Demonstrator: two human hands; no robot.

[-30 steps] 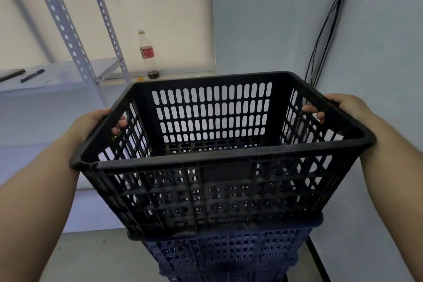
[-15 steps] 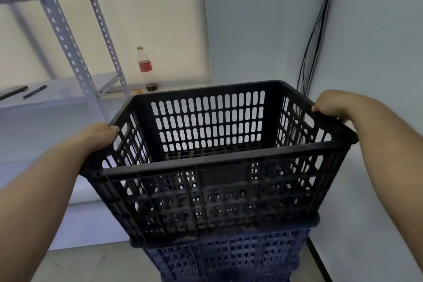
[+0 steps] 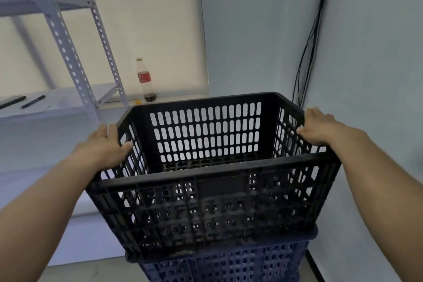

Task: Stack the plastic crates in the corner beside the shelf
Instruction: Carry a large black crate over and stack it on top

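**Seating the black crate squarely on the stack**

The grey metal shelf with perforated uprights (image 3: 75, 57) stands at the left, and the corner of the pale walls is just behind the stack. The black slotted plastic crate (image 3: 212, 176) sits on top of the dark blue perforated plastic crate (image 3: 229, 263), close to the right wall, where black cables (image 3: 306, 52) hang down.

The left hand (image 3: 103, 146) lies over the left rim with the fingers spread, more resting than gripping. The right hand (image 3: 320, 128) is curled over the right rim and holds it.

I judge that the crate is placed but not yet checked. To do this step well, press down evenly on both rims and feel that the base locks into the blue crate, without rocking. Keep the far right edge away from the cables. A nearly empty clear plastic bottle with red label (image 3: 145, 80) stands on the ledge behind, well apart.
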